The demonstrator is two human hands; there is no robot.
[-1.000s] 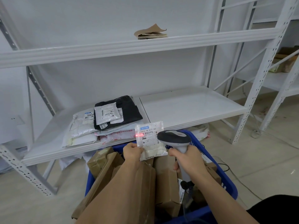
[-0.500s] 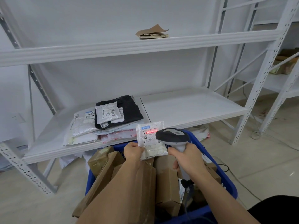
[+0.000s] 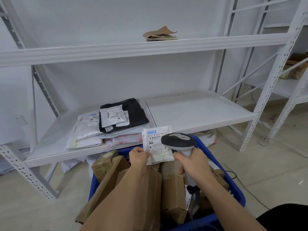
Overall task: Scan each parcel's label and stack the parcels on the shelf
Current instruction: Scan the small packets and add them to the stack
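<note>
Pinching a small, soft white plastic mailer [image 3: 157, 144] by its near-left edge, the left hand [image 3: 138, 156] holds it upright; it looks light and floppy. The right hand [image 3: 194, 164] grips a grey handheld scanner [image 3: 179, 141].

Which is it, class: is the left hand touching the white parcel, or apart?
Touching. The head view shows the left hand pinching the white parcel's lower left edge.

On the upper board lies a stack of brown paper [image 3: 160, 34] with its top sheet curled up. A second rack [image 3: 293, 90] stands at the right and holds brown boxes [image 3: 298, 67]. A thin cable [image 3: 246, 190] runs across the pale floor [image 3: 275, 164].
</note>
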